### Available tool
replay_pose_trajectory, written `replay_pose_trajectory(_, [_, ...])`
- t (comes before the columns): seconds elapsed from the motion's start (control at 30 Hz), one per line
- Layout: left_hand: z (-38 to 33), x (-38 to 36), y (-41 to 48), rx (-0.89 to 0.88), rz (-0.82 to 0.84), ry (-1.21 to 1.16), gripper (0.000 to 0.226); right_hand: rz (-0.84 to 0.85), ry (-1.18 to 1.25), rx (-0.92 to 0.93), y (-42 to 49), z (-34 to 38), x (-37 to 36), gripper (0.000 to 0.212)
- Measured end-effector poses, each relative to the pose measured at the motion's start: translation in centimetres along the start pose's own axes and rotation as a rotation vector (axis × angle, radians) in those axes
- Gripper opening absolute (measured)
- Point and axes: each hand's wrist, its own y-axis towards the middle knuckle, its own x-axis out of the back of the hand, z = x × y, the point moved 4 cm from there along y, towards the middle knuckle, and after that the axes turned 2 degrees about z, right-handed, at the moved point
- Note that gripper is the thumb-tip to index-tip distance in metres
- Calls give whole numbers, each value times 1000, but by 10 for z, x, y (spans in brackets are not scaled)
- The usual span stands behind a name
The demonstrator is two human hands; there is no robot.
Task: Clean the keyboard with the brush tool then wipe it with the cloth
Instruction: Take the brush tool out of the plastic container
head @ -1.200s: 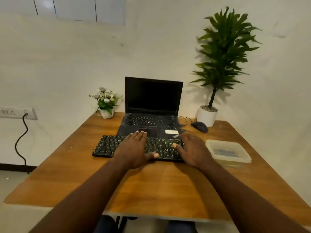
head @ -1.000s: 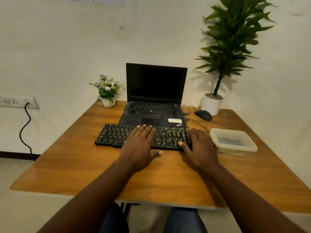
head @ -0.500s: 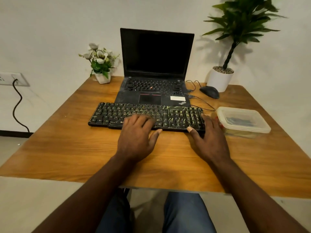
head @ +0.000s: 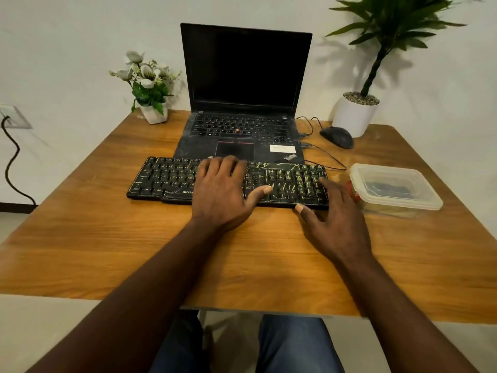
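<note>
A black keyboard [head: 166, 179] with yellowish marks on its keys lies across the middle of the wooden table [head: 80, 238], in front of a laptop. My left hand [head: 223, 192] rests flat on the keyboard's middle, fingers straight, thumb out to the right. My right hand [head: 336, 222] lies at the keyboard's right end, thumb at the front edge and fingers along the side, holding nothing. A clear lidded plastic box [head: 395, 187] with something dark inside sits just right of the keyboard. A small red thing [head: 351, 191] shows between my right hand and the box. No brush or cloth shows plainly.
An open black laptop [head: 244, 76] stands behind the keyboard, with cables running to its right side. A black mouse [head: 337, 137] and a white potted plant [head: 355, 114] are at the back right. A small flower pot [head: 153, 114] is back left. A wall socket with a cord [head: 10, 146] is far left.
The view has tilted down and come closer to the table. My left hand slid forward onto the keys. My right hand shifted to the keyboard's right end, beside the box.
</note>
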Motion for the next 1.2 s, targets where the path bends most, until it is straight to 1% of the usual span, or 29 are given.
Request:
replay_pose_trajectory(0.17, [-11,4,27,-5,82,15,91,-1,8,-2,5,-1,-1,79])
replay_pose_trajectory(0.3, [-13,-3,55,0,247,18,107,-22,38,0,5,-3,-1,77])
replay_pose_trajectory(0.4, [-11,-10,64,-28,321,31,110,-28,85,-3,5,-5,1,75])
replay_pose_trajectory(0.63, [-7,-6,53,-66,309,50,104,-60,197,0,-7,-5,10,65])
replay_pose_trajectory(0.9, [-4,15,11,-111,293,-39,97,-37,203,17,-57,-9,28,60])
replay_pose_trajectory(1.03, [-4,22,-15,-110,294,-26,94,-53,255,13,-74,-11,37,52])
replay_pose_trajectory(1.2, [-8,29,-35,-106,295,11,94,-77,262,12,-81,-12,39,46])
